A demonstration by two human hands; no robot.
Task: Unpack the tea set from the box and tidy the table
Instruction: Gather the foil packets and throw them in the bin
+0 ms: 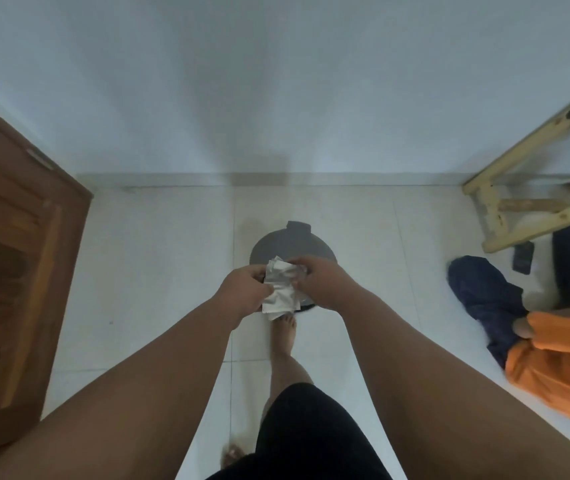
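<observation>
**Wrapping [280, 289] gripped over the bin [294, 242]**

Wrapping, a crumpled whitish bundle, is hanging between both hands, just above the round grey bin. The left hand [245, 289] is gripping its lower left side with curled fingers. The right hand [318, 282] is pinching its upper right edge, fingers curled as well. The bin is standing on the pale tiled floor [158, 271] near the wall, and a bare foot [285, 332] is resting just in front of it. A brown door [16, 254] is showing on the left. On the right, a phone [523, 257] is lying beside a wooden table [519, 161] leg. Nearby a person [553, 358] in orange is sitting on the floor.
</observation>
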